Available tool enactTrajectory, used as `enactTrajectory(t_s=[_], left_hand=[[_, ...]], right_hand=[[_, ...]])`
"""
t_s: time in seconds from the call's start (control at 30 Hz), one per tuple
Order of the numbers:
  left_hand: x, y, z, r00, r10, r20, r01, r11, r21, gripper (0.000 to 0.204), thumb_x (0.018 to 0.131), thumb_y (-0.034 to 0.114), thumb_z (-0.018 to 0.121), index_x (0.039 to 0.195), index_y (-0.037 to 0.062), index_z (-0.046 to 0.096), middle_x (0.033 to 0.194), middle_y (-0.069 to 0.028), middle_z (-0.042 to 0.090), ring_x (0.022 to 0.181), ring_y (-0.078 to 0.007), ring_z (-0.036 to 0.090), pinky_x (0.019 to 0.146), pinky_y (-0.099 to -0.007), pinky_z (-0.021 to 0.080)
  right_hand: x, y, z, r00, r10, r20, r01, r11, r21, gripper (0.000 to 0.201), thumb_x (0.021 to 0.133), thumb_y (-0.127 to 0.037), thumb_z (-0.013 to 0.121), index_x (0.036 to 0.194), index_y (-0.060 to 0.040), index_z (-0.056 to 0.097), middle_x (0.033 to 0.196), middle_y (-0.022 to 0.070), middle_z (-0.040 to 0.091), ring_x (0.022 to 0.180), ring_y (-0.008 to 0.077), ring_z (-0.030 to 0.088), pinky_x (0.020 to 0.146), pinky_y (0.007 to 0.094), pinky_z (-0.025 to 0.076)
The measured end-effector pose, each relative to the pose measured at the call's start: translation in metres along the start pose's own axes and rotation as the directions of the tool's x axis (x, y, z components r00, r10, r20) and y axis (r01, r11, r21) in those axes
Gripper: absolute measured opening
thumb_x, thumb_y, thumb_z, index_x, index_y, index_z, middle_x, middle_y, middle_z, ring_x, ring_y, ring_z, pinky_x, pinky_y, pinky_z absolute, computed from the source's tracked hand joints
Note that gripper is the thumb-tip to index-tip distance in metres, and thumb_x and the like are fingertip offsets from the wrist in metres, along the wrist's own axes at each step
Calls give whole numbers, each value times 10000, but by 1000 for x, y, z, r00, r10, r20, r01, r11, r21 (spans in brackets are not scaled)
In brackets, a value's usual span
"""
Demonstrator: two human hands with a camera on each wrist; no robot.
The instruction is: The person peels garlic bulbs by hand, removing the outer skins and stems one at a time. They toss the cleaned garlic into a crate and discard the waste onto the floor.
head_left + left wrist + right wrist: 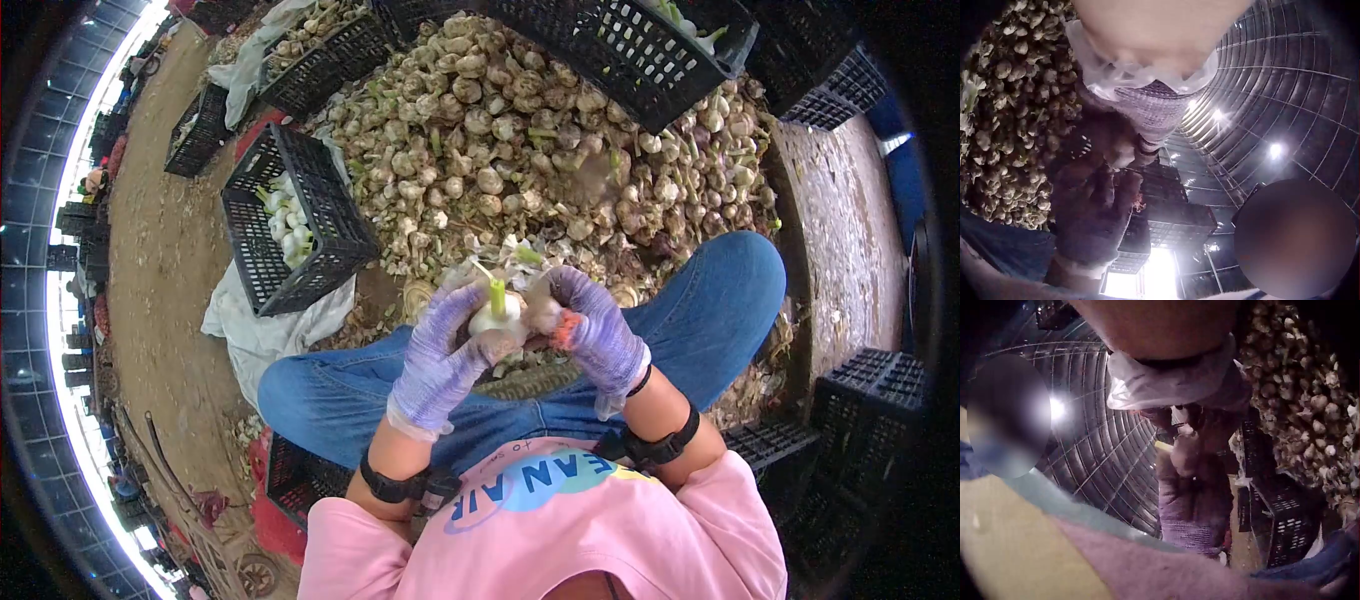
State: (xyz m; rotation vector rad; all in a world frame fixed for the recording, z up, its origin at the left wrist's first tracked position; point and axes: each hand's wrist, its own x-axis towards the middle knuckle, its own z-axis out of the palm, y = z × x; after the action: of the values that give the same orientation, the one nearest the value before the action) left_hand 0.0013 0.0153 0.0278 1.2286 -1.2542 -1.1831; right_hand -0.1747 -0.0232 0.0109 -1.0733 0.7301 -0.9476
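Observation:
A white garlic bulb (488, 322) with a short green stem (497, 298) stands between both hands in the head view, stem up. My left hand (440, 340), in a purple knit glove under a clear plastic one, grips the bulb from the left with the thumb across its near side. From the right, my right hand (600, 335), gloved alike with an orange patch, has its curled fingers and thumb pinching at the bulb's side. In the left wrist view the right hand (1088, 219) is dark, and the fingers hide most of the bulb.
A large heap of unpeeled garlic (480, 120) lies in front. Left of it, a black crate (330, 270) holds white bulbs with green stems. Another black crate (620, 60) sits over the heap's far side. Loose skins lie around the crossed legs; more crates (865, 400) stand at right.

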Motion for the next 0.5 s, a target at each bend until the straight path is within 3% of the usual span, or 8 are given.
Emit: enactTrajectory(t_s=[0.07, 0.2, 0.27, 0.3, 0.37, 0.4, 0.5], left_hand=[[-2, -5, -2, 998, -57, 21, 59, 996, -60, 678, 711, 389, 728, 1226, 27, 474, 1129, -99, 528, 1033, -190, 524, 866, -310, 436], [-5, -15, -13, 991, -137, 2, 137, 990, 23, 629, 722, 361, 723, 1210, 46, 481, 1159, -103, 499, 1081, -207, 495, 885, -326, 426], [-3, -11, -4, 994, 97, -45, -93, 992, 90, 590, 732, 359, 716, 1183, 56, 486, 1150, -107, 497, 1074, -223, 501, 883, -333, 428], [-2, -9, -2, 994, 96, -42, -92, 992, 89, 590, 732, 359, 716, 1183, 56, 486, 1150, -107, 497, 1074, -223, 501, 883, -333, 428], [0, -6, 0, 965, 262, 19, -256, 923, 288, 508, 772, 282, 691, 1169, 38, 488, 1148, -119, 496, 1032, -231, 511, 878, -329, 434], [0, -7, 1, 964, 263, 20, -258, 923, 286, 508, 772, 282, 691, 1169, 38, 488, 1148, -119, 496, 1032, -231, 511, 878, -329, 434], [-4, -5, 0, 973, 232, -5, -224, 947, 230, 592, 739, 398, 704, 1170, 55, 488, 1139, -105, 508, 1014, -221, 535, 877, -331, 433]], right_hand=[[1, -6, 0, 970, 243, 19, -243, 970, 4, 207, 830, -189, 609, 940, -23, 552, 806, 15, 564, 702, 54, 511, 611, 208, 439], [-3, 5, 2, 982, 187, 27, -189, 973, 130, 223, 806, -185, 645, 933, -25, 557, 770, 8, 559, 656, 42, 505, 574, 202, 433], [-5, 2, 8, 986, 169, 7, -169, 976, 137, 258, 783, -167, 671, 951, -9, 557, 792, 27, 571, 690, 62, 521, 601, 215, 442], [-4, 17, 8, 998, -4, -66, -2, 996, -85, 276, 780, -141, 670, 976, 11, 549, 827, 53, 589, 729, 91, 542, 636, 236, 456], [-8, 15, 7, 994, 75, -83, -79, 995, -56, 268, 793, -139, 653, 982, 17, 545, 847, 65, 594, 749, 103, 548, 652, 246, 459], [-9, 13, 6, 984, 153, -94, -156, 987, -26, 262, 805, -137, 637, 988, 23, 541, 866, 77, 599, 770, 114, 554, 668, 256, 463], [-7, 17, -3, 996, 80, -31, -79, 997, 7, 241, 829, -144, 609, 997, 16, 545, 891, 67, 594, 769, 106, 556, 669, 253, 467]])
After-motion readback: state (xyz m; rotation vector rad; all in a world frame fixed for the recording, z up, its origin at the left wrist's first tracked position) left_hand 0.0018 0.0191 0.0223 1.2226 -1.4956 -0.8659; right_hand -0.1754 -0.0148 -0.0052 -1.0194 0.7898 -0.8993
